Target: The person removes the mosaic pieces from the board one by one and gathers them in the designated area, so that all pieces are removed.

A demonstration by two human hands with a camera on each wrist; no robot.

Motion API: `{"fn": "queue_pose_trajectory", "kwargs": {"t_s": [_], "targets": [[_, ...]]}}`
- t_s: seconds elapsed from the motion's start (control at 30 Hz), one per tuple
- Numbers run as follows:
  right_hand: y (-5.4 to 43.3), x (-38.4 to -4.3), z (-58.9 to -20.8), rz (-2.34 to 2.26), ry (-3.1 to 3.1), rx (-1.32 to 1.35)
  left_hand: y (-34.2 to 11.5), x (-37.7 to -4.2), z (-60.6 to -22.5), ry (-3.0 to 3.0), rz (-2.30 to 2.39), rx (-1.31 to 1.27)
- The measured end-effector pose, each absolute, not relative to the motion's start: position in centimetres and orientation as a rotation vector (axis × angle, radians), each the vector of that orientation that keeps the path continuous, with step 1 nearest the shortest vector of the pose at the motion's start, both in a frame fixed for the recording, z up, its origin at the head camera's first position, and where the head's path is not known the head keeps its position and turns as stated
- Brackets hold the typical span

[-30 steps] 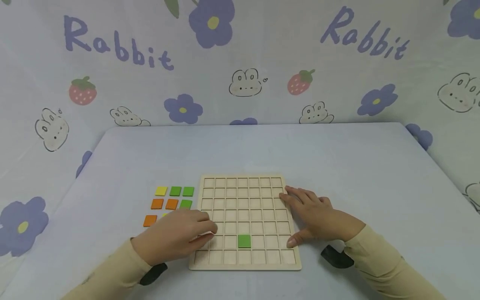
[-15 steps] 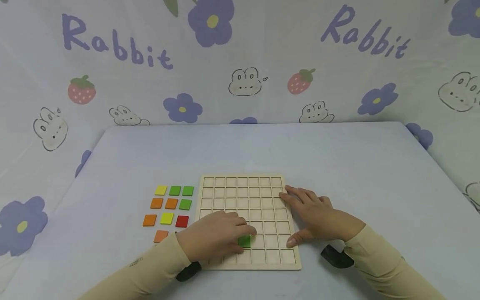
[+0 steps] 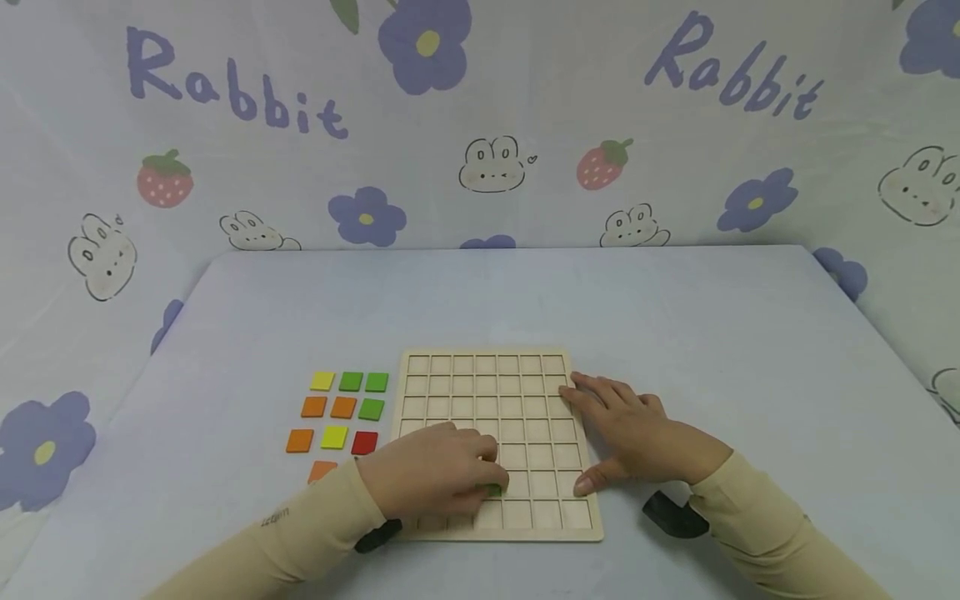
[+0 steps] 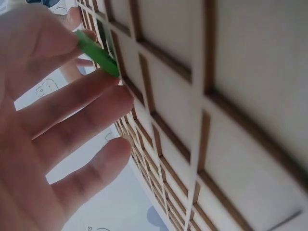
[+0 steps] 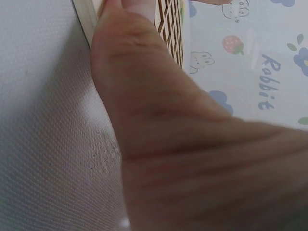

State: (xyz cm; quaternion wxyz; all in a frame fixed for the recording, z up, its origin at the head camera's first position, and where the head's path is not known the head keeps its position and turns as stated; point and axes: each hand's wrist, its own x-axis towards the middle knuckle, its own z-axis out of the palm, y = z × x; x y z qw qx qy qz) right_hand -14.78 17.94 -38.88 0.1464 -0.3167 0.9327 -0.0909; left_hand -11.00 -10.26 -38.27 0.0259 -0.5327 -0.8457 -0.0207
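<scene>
Now my left hand [image 3: 435, 477] pinches the green tile [image 4: 98, 50] between thumb and fingers, over the near middle cells of the wooden grid board [image 3: 525, 392]. My right hand [image 3: 630, 433] lies flat, fingers straight, on the board's right edge. Loose coloured tiles [image 3: 342, 408] lie on the desk [image 3: 675, 317], left of the board.
</scene>
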Motion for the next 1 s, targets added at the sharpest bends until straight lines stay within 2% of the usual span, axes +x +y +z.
{"fn": "queue_pose_trajectory", "kwargs": {"t_s": [0.3, 0.5, 0.7, 1.0], "targets": [[18.0, -14.7, -39.0, -0.245, 2.690, -0.941, -10.9, -10.6, -37.9, -2.624, -0.132, -1.637], [18.1, -14.7, -38.9, -0.247, 2.686, -0.955, -13.5, -9.8, -36.7, -2.631, -0.284, -1.543], [18.1, -14.7, -39.0, -0.262, 2.689, -0.943, -18.6, -8.6, -35.1, -2.892, -0.378, -1.243], [18.0, -14.6, -39.0, -0.292, 2.683, -0.932, -25.6, -7.2, -35.8, -3.332, -0.367, -0.663]]}}
